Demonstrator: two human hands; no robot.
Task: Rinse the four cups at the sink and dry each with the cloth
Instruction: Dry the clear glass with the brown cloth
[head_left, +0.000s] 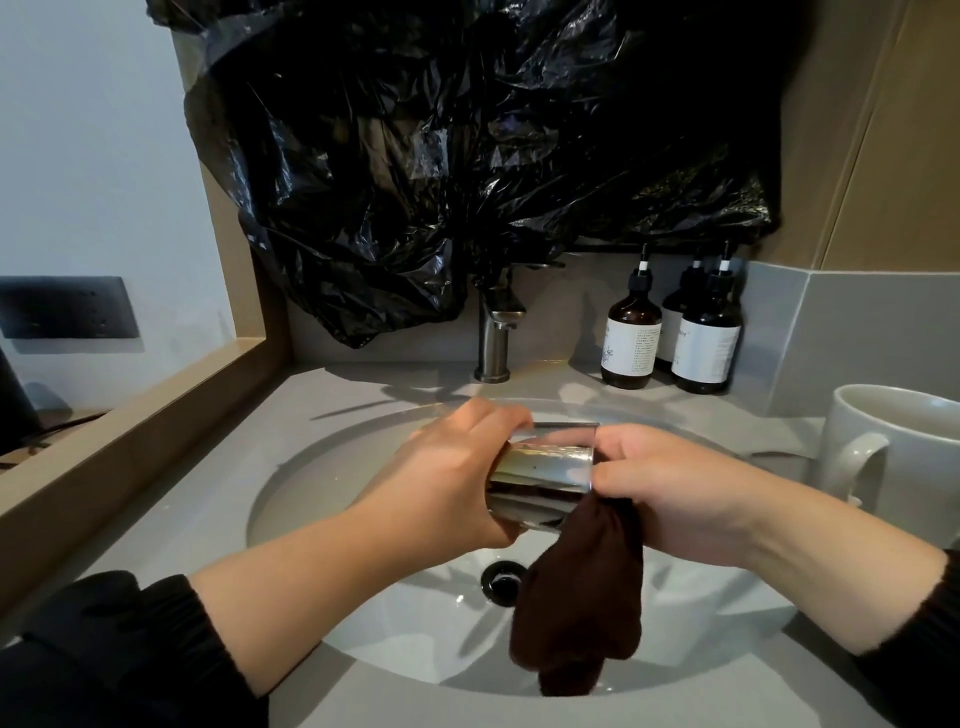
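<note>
A shiny steel cup (543, 470) lies on its side above the white sink basin (322, 483), its mouth turned to the right. My left hand (457, 478) grips it round the base end. My right hand (670, 488) holds a dark brown cloth (582, 597) at the cup's mouth, fingers reaching into the opening. The rest of the cloth hangs down over the basin. A white mug (893, 452) stands on the counter at the right. The other cups are out of view.
The metal faucet (496, 332) stands behind the basin with no water running. Three brown pump bottles (631, 338) line the back right corner. Black plastic sheeting (467, 156) covers the wall above. The drain (501, 582) sits mid-basin. A wooden ledge (130, 431) borders the left.
</note>
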